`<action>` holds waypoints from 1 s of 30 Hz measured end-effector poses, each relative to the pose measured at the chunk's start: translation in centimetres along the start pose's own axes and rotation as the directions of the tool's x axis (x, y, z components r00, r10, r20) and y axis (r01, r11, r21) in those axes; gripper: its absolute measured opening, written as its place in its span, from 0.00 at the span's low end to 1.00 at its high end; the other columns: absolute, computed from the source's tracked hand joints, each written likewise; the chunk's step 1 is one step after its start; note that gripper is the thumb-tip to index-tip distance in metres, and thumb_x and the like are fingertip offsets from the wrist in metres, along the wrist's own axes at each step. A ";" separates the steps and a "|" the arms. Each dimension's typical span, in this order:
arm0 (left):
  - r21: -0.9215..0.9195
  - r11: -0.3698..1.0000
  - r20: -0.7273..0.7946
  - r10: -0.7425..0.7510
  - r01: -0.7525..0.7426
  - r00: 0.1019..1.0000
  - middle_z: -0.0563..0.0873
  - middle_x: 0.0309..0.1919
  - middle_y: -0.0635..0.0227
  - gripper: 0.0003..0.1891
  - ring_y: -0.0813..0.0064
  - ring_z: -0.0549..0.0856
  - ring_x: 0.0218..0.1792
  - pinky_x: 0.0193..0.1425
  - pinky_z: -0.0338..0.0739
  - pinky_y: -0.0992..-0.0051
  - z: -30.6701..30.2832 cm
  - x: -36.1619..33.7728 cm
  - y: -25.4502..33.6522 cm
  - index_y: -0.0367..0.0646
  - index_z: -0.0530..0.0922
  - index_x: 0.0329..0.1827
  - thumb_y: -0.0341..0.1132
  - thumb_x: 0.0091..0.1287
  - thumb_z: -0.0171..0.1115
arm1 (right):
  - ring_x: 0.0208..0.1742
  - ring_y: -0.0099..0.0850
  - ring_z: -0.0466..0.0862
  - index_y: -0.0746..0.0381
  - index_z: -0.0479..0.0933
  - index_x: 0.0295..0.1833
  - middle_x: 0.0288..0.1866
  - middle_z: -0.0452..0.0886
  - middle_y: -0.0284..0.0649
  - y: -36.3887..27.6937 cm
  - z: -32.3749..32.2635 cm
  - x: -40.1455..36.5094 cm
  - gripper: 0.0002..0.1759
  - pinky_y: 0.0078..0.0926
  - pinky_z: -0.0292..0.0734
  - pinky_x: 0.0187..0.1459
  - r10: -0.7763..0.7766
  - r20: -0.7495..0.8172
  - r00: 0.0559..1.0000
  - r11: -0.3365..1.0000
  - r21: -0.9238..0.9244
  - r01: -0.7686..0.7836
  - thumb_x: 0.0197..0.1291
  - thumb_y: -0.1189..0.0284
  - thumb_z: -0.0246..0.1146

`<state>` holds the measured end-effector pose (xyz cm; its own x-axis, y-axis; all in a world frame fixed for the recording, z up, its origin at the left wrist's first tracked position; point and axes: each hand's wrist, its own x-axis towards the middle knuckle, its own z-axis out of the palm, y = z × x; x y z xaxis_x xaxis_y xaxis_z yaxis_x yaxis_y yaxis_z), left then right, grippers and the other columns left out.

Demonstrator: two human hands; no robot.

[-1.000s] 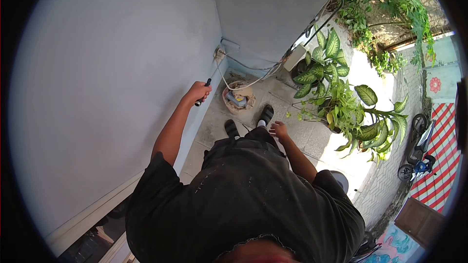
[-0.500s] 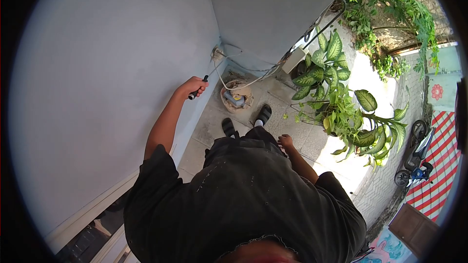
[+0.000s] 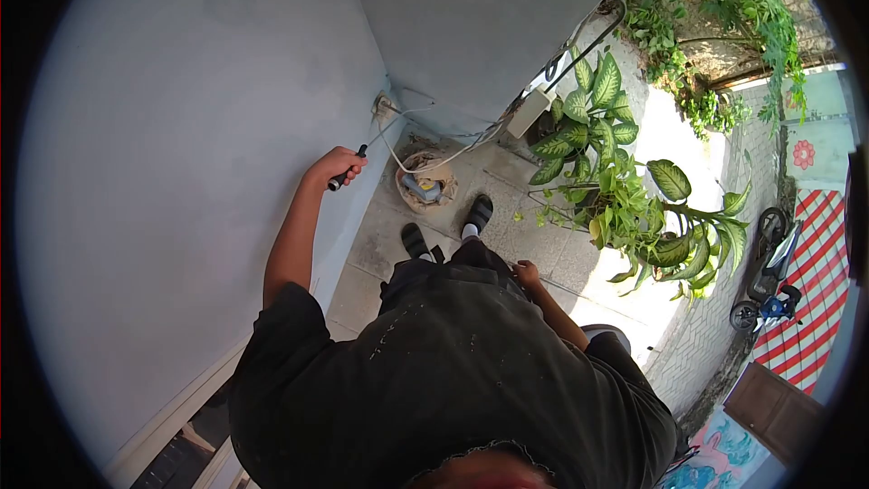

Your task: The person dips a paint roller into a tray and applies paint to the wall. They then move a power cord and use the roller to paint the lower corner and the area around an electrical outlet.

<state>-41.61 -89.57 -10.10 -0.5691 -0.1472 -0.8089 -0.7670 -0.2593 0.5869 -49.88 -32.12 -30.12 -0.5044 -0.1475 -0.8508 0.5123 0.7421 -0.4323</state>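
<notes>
My left hand (image 3: 337, 166) is wrapped round the black handle (image 3: 348, 168) of what looks like a paint roller, close to the grey-white wall (image 3: 199, 127). From the handle a thin metal rod (image 3: 380, 130) runs towards the wall corner. Its far end meets a small pale, round part (image 3: 383, 108) low in that corner, too small to make out fully. Beside my thigh hangs my right hand (image 3: 525, 273), its fingers loosely curled, with nothing visible in them. Between my feet and the corner stands a bucket (image 3: 449, 191) with crumpled, blue-grey contents.
Pale cables (image 3: 441, 163) loop from the corner over the bucket. A pale box (image 3: 529, 113) stands by the wall's end. Leafy potted plants (image 3: 625, 208) crowd the right side. Farther right are a parked motorbike (image 3: 769, 285) and a red-striped wall (image 3: 813, 294).
My view has shifted slightly, so the corner, bucket and plants sit further left. My left hand keeps its grip on the roller handle. A rounded grey edge now shows behind my right arm.
</notes>
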 end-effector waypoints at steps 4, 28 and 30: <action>0.044 0.992 0.021 -0.122 0.121 0.992 0.75 0.16 0.72 0.12 0.84 0.71 0.14 0.16 0.67 0.81 0.4 8.1 0.7 0.42 0.72 0.21 0.30 0.63 0.60 | 0.33 0.35 0.85 0.67 0.64 0.63 0.40 0.81 0.47 -1.2 -1.5 -1.8 0.28 0.31 0.79 0.26 0.104 -0.009 0.995 0.991 0.089 -0.103 0.58 0.69 0.60; -0.133 0.991 -0.066 -0.037 0.028 0.997 0.76 0.16 0.70 0.13 0.80 0.73 0.14 0.16 0.69 0.78 6.1 6.3 -0.3 0.41 0.72 0.19 0.31 0.64 0.58 | 0.35 0.36 0.84 0.66 0.63 0.65 0.41 0.81 0.47 -3.5 -1.9 1.9 0.30 0.30 0.78 0.25 0.040 0.015 0.999 0.995 0.088 -0.041 0.58 0.69 0.60; -0.129 0.992 -0.071 -0.018 0.008 0.997 0.75 0.15 0.70 0.14 0.80 0.73 0.14 0.16 0.70 0.77 6.3 5.8 0.2 0.41 0.71 0.18 0.31 0.64 0.58 | 0.33 0.35 0.84 0.66 0.65 0.64 0.41 0.81 0.47 -4.6 -2.1 1.8 0.28 0.29 0.78 0.24 -0.024 -0.022 0.999 0.985 0.171 0.028 0.59 0.69 0.60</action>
<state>-46.95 -84.45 -14.48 -0.5328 -0.2104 -0.8196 -0.7274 -0.3811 0.5707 -54.57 -34.45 -29.01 -0.5320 -0.1509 -0.8332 0.6092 0.6152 -0.5004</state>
